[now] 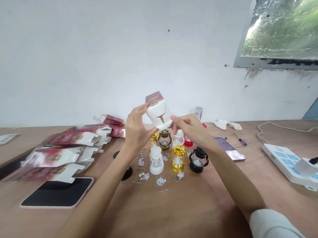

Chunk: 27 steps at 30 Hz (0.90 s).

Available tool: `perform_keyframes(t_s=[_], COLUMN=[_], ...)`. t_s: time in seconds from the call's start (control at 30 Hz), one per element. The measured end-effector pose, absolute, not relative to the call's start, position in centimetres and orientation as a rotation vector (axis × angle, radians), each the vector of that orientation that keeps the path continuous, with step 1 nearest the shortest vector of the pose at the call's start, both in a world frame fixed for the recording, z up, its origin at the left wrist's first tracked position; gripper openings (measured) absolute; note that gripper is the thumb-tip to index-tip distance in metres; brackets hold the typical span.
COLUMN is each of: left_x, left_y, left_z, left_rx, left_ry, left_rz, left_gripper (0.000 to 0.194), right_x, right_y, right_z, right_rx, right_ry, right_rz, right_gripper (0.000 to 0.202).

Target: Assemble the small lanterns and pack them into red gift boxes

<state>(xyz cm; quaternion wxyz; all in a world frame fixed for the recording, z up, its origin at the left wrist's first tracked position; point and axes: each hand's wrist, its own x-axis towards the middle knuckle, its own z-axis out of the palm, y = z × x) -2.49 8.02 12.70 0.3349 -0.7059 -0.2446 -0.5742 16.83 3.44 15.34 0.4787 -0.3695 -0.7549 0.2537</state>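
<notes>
A small red and white cardboard box (156, 104) is held up above the table, its white flaps partly folded at the end facing me. My left hand (138, 125) grips it from the left side, thumb underneath and fingers along the edge. On the right, my right hand (189, 126) pinches a white flap of the box between thumb and fingers. Below stand several miniature lanterns, among them a white lantern (156, 160), a gold lantern (178, 158) and a black lantern (198, 160). Bent wire handles (162, 183) and small white parts (144, 176) lie in front of them.
At left, several flattened red boxes (57, 156) lie stacked beside a tablet (58, 193). To the right are a phone (230, 149), a screwdriver (240, 140), crumpled tissue (226, 124) and a white power strip (292, 165) with its cable. A clear bottle (198, 112) stands by the wall.
</notes>
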Motion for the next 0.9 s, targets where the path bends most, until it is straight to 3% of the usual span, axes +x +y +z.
perform_keyframes(t_s=[0.13,0.37,0.57,0.9], left_x=[-2.1,-2.0,-1.5,-0.6], left_y=[8.2,8.0,7.5,6.7], left_z=[12.3,12.0,12.0,11.7], left_rx=[-1.922,-2.220,-2.164,-1.868], left_ry=[-0.478,-0.256,-0.415,-0.684], left_rz=[-1.532,-1.423,-1.502,-1.229], left_gripper=[0.061,0.069,0.040,0.042], right_x=[16.4,17.0,17.1,16.0], right_y=[5.0,6.4,6.2,6.0], right_z=[14.8,14.8,15.0,14.3], right_rx=[-0.815,-0.718,-0.613,-0.576], right_ry=[-1.469,-1.224,-1.245,-1.352], right_rz=[0.901,1.116,1.112,1.189], right_gripper=[0.041,0.047,0.053,0.042])
